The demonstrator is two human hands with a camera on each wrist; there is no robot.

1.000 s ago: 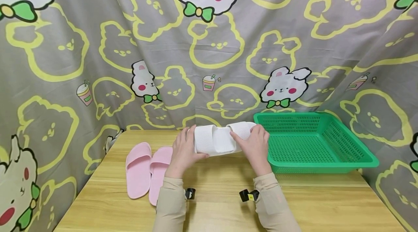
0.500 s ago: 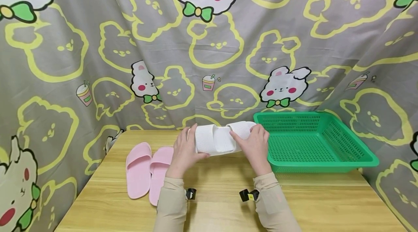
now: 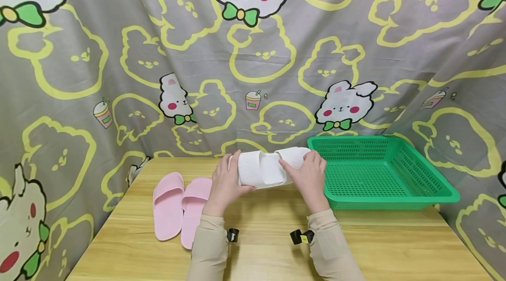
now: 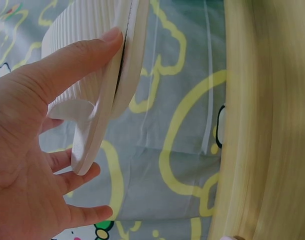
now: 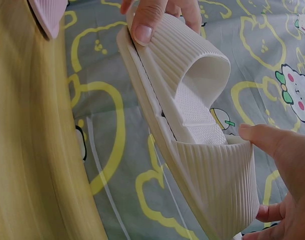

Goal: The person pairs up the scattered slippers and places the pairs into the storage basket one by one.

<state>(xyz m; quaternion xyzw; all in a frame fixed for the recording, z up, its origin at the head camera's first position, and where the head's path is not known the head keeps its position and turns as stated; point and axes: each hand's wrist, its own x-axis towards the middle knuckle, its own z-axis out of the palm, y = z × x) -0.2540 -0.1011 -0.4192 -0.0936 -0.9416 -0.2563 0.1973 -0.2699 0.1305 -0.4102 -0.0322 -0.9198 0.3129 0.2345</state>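
Note:
A pair of white ribbed slippers point(image 3: 250, 170), fitted together end to end, is held up over the back of the table. My left hand point(image 3: 227, 184) grips their left end, its thumb lying on the ribbed strap near the sole's edge. At the other end, my right hand point(image 3: 310, 180) holds the second strap, thumb at its opening. In the right wrist view two soles lie face to face, and a textured footbed point(image 5: 197, 117) shows between the straps. A pair of pink slippers point(image 3: 168, 213) lies on the table left of my left hand, one partly hidden by my arm.
A green plastic basket point(image 3: 389, 202) with perforated walls stands at the back right, close beside my right hand. The wooden table point(image 3: 269, 250) ends at a grey patterned curtain point(image 3: 272, 92). Small black devices point(image 3: 296, 236) are strapped to both wrists.
My left hand has shifted very slightly right along with its end of the white slippers. My right hand, the pink slippers and the basket stay where they were.

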